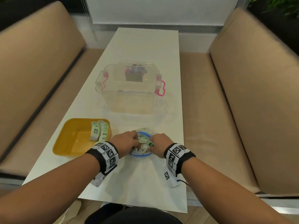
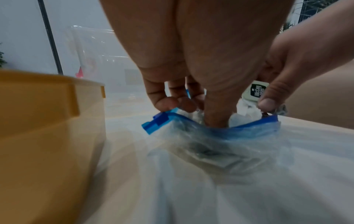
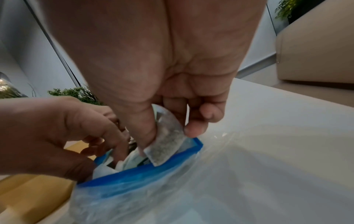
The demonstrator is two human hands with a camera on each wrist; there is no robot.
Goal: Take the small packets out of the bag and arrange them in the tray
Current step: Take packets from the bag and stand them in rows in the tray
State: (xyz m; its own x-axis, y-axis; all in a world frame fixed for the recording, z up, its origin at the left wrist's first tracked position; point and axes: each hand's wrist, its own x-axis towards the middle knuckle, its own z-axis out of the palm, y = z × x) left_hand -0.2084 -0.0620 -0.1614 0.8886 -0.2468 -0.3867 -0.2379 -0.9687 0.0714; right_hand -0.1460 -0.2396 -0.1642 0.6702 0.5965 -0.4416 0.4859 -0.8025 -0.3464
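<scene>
A clear zip bag point(image 1: 140, 155) with a blue rim stands open on the white table, with several small packets inside. My left hand point(image 1: 127, 141) has its thumb point(image 2: 216, 118) down inside the bag point(image 2: 220, 144) and its fingers curled at the rim; what they hold is hidden. My right hand point(image 1: 157, 143) pinches one packet point(image 3: 166, 145) between thumb and fingers just above the bag's right rim point(image 3: 197, 144); its green label point(image 2: 257, 91) shows in the left wrist view. The yellow tray point(image 1: 72, 143) lies left of the bag, with several packets point(image 1: 99, 131) standing in its far right corner.
A clear lidded box point(image 1: 129, 88) with pink latches stands on the table point(image 1: 145, 183) beyond the bag. Tan sofas point(image 1: 32, 78) flank the table on both sides. The tray's wall point(image 2: 47, 136) is close to the left of the bag.
</scene>
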